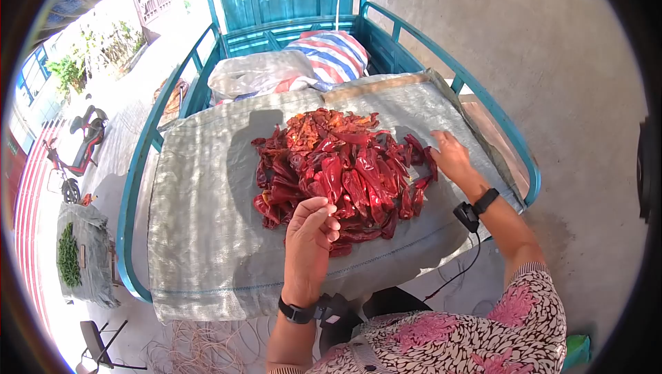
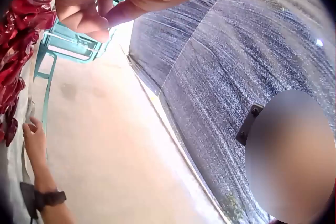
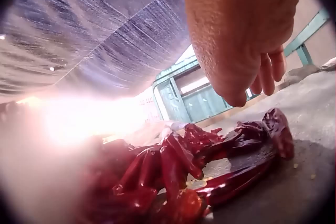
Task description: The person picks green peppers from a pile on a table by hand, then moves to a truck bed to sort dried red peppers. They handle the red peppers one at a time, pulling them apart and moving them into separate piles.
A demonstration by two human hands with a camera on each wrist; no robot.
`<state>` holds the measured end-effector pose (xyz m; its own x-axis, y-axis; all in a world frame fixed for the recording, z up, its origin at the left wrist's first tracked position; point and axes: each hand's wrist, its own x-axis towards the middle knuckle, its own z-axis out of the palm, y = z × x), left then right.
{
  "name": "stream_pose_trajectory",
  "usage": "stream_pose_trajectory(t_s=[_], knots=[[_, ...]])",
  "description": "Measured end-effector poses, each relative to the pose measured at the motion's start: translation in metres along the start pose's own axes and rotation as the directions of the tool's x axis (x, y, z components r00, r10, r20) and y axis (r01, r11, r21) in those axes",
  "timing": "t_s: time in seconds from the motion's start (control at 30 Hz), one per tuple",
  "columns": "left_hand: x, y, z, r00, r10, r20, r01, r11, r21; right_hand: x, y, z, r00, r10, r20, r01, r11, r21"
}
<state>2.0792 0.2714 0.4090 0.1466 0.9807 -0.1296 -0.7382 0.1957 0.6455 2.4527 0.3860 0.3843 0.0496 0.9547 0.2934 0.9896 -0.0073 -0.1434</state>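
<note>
A heap of glossy dried red chili peppers [image 1: 345, 174] lies on a grey woven sheet [image 1: 200, 236] spread over a teal cart bed. My left hand [image 1: 312, 236] is raised over the near side of the heap, thumb and fingertips drawn together and the other fingers curled. Whether a small bit sits between those fingertips, I cannot tell. At the heap's right edge, my right hand [image 1: 454, 159] hovers with relaxed fingers and nothing in its grasp. Under it in the right wrist view, a dark wrinkled pepper [image 3: 278, 132] rests on the sheet near other peppers.
Teal rails [image 1: 483, 84] run along both sides of the cart. Behind the heap sit a pale plastic sack [image 1: 258, 74] and a striped bag [image 1: 334, 53]. Green peppers [image 1: 69, 253] lie on a small covered stand at left, near a parked scooter [image 1: 86, 143].
</note>
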Motion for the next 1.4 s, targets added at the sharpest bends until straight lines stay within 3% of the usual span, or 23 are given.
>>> stream_pose_trajectory(t_s=[0.1, 0.2, 0.27, 0.4, 0.5, 0.6, 0.7, 0.83, 0.97, 1.1, 1.2, 1.3, 1.4], knots=[[0.002, 0.007, 0.012, 0.999, -0.034, -0.001, 0.034, 0.999, -0.027, 0.031, -0.002, 0.031, 0.991, 0.040, 0.127, -0.045, 0.998, 0.036], [0.012, 0.006, 0.019, 0.995, -0.097, -0.003, 0.096, 0.995, -0.013, 0.043, 0.001, 0.053, 0.982, 0.056, 0.180, -0.050, 0.998, -0.037], [0.013, 0.005, 0.021, 0.990, -0.144, -0.005, 0.144, 0.990, 0.001, 0.045, 0.013, 0.059, 0.976, 0.050, 0.210, -0.056, 0.998, 0.020], [0.028, 0.018, 0.039, 0.992, -0.124, -0.022, 0.126, 0.989, 0.083, 0.028, 0.017, 0.017, 0.974, 0.068, 0.215, -0.116, 0.969, 0.219], [0.041, 0.026, 0.056, 0.994, -0.104, -0.016, 0.105, 0.990, 0.098, 0.018, 0.034, -0.008, 0.974, 0.098, 0.204, -0.130, 0.980, 0.149], [0.060, 0.028, 0.069, 0.994, -0.107, 0.011, 0.106, 0.994, 0.035, 0.006, 0.045, 0.004, 0.994, -0.101, -0.042, 0.106, 0.984, 0.143], [0.074, 0.032, 0.087, 0.988, -0.142, 0.067, 0.145, 0.988, -0.049, 0.004, 0.018, 0.015, 0.969, -0.194, 0.155, 0.156, 0.961, 0.230], [0.090, 0.042, 0.101, 0.985, -0.128, 0.120, 0.132, 0.991, -0.026, 0.001, -0.003, 0.027, 0.954, -0.194, 0.230, 0.113, 0.940, 0.322], [0.084, 0.033, 0.089, 0.994, -0.106, 0.023, 0.105, 0.994, 0.022, 0.003, 0.008, 0.016, 0.960, -0.177, 0.215, 0.086, 0.923, 0.374], [0.067, 0.020, 0.066, 0.991, -0.110, -0.081, 0.105, 0.992, -0.070, -0.003, 0.032, -0.029, 0.974, -0.113, 0.196, 0.027, 0.917, 0.397], [0.063, 0.015, 0.057, 0.990, -0.084, -0.116, 0.070, 0.991, -0.118, 0.001, 0.050, -0.041, 0.987, -0.048, 0.152, 0.004, 0.962, 0.274], [0.065, 0.009, 0.058, 0.985, -0.066, -0.162, 0.057, 0.997, -0.056, 0.008, 0.042, -0.033, 0.998, -0.007, 0.062, -0.012, 0.955, 0.295], [0.070, 0.006, 0.062, 0.991, -0.018, -0.136, 0.023, 0.999, 0.036, 0.013, 0.029, 0.005, 0.987, -0.077, 0.141, 0.044, 0.973, 0.225]])
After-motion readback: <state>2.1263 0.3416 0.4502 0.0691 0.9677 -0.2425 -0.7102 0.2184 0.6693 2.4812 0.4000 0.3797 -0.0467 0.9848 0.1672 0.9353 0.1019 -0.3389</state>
